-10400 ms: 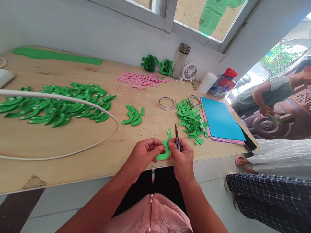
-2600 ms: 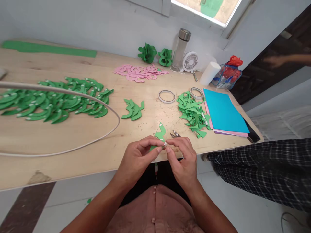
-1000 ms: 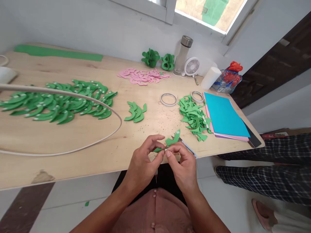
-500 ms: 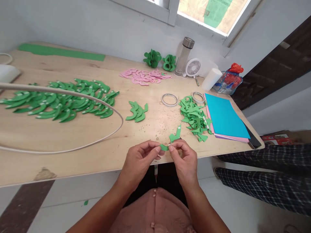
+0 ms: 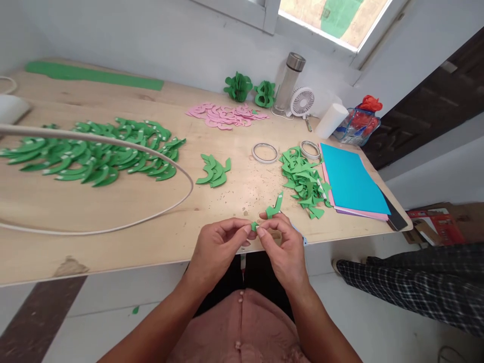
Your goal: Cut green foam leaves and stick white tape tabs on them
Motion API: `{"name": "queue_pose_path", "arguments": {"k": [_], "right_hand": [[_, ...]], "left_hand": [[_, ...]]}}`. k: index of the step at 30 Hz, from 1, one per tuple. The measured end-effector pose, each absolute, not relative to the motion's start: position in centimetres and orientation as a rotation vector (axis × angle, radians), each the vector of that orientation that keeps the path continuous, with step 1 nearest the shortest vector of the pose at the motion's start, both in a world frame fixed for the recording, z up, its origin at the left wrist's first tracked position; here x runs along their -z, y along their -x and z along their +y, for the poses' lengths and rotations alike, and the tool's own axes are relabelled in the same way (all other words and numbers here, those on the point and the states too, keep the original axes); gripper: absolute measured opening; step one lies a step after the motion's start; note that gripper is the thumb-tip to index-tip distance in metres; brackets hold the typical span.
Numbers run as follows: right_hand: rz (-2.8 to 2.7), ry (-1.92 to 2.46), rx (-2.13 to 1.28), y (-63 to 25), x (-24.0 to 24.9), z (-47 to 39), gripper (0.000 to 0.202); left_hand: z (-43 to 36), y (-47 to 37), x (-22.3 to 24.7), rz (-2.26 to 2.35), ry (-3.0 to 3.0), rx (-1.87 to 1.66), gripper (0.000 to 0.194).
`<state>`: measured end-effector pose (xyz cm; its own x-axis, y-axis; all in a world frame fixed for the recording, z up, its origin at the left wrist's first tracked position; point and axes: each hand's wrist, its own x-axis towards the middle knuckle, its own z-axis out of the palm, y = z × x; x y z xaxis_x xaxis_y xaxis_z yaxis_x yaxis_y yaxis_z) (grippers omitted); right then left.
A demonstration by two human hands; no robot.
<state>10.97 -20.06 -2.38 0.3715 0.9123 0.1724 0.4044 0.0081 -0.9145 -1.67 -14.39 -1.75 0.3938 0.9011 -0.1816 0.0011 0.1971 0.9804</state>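
Near the table's front edge, my left hand and my right hand pinch a small green paper piece between them. Most of that piece is hidden by my fingers. Just above my right hand's fingers is another green piece with a white patch at its top. A small group of green cutouts lies beyond my left hand. Green scraps are heaped beyond my right hand, with a tape roll at their back edge and another tape roll to their left.
A white cable loops over the left side near many green cutouts. Pink cutouts, green paper ornaments, a bottle and a fan are behind. Blue sheets lie right. A person's checked trousers show beside the table.
My hands have drawn slightly closer together, and less of the green piece between them shows. Something blue now shows beside my right hand. The person's checked trousers have shifted a little.
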Motion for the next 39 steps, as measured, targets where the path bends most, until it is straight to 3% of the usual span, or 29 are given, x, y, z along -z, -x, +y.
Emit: {"name": "queue_pose_path", "arguments": {"k": [39], "right_hand": [[-1.242,1.630,-0.687,-10.6,2.7,-20.2,0.012]], "left_hand": [[-14.4,2.7,2.6,0.952,-1.705,-0.713,0.021]]}}
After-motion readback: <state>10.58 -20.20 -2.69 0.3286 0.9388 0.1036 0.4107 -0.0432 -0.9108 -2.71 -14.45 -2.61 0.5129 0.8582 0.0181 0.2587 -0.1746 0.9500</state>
